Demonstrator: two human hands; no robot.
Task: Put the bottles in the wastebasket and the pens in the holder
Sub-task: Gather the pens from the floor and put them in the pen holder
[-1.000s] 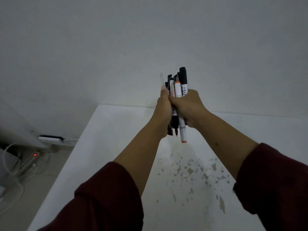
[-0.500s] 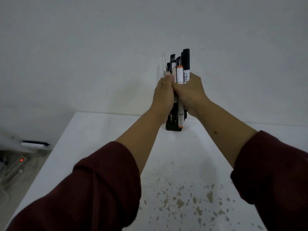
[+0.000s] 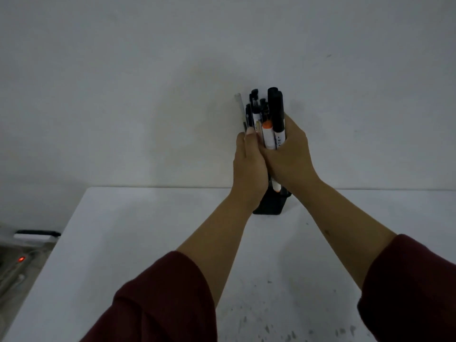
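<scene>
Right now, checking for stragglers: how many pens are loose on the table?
0. All visible pens are bundled in both hands above the black holder; hands may hide some.

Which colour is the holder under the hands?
Black; the holder shows in the head view, below both hands.

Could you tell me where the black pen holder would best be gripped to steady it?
Probably low on the black pen holder's front wall, coming from the near side: both hands and the pens crowd its top, and only that lower face shows.
</scene>
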